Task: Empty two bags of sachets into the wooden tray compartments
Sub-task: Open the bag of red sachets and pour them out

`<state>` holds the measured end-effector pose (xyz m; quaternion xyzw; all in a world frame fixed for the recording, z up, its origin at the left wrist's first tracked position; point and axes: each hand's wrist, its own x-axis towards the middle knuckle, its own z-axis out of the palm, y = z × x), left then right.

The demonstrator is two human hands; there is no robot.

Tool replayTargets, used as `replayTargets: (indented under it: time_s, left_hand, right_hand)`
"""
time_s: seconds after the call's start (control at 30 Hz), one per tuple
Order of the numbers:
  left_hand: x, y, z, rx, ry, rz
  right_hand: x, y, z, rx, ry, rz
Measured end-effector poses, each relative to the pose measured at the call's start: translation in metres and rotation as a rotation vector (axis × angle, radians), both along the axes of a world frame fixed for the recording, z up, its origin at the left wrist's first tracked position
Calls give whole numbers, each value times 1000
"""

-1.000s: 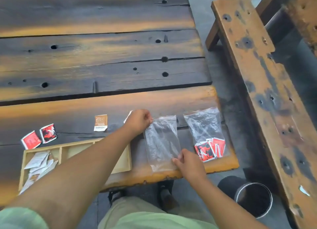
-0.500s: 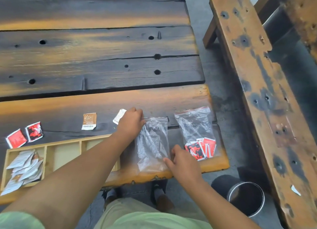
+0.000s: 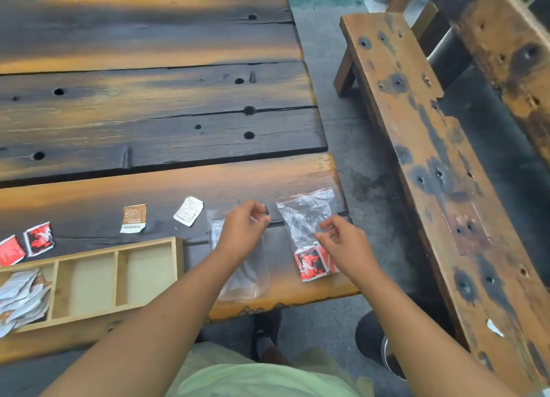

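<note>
An empty clear bag (image 3: pixel 248 277) lies flat near the table's front edge. My left hand (image 3: pixel 242 233) hovers over its top with loosely curled fingers and grips nothing I can see. To its right lies a second clear bag (image 3: pixel 303 215) with red sachets (image 3: pixel 312 262) bunched at its lower end. My right hand (image 3: pixel 342 243) is over that bag, fingers loosely curled, holding nothing. The wooden tray (image 3: pixel 119 249) sits at the front left. Its left compartment holds several white sachets (image 3: pixel 20 295); the two compartments to the right look empty.
Loose sachets lie on the table behind the tray: two red ones (image 3: pixel 38 239), a brown one (image 3: pixel 134 218) and a white one (image 3: pixel 188 210). A wooden bench (image 3: pixel 431 158) runs along the right. A round metal container (image 3: pixel 390 364) stands on the floor below.
My left hand let go of the empty bag's top and shifted right. My right hand left the empty bag's bottom and moved over the bag with red sachets.
</note>
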<state>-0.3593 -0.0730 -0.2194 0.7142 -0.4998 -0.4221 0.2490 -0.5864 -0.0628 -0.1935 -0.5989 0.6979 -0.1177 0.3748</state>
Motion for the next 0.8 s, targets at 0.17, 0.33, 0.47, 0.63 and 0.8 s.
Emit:
replayTargets:
  time_s: [0.17, 0.33, 0.47, 0.63, 0.8]
  left_hand:
    - [-43, 10, -11, 230, 284, 27]
    - [-68, 10, -19, 404, 459, 235]
    - [-79, 7, -23, 398, 490, 300]
    - [-88, 7, -14, 323, 600, 284]
    - [-82, 9, 12, 231, 691, 274]
  right_hand:
    - [-24, -12, -10, -76, -26, -139]
    - [-28, -19, -31, 87, -114, -193]
    - [-26, -17, -41, 144, -134, -258]
    - [-33, -10, -36, 85, -241, -286]
    - [-28, -8, -13, 36, -411, -284]
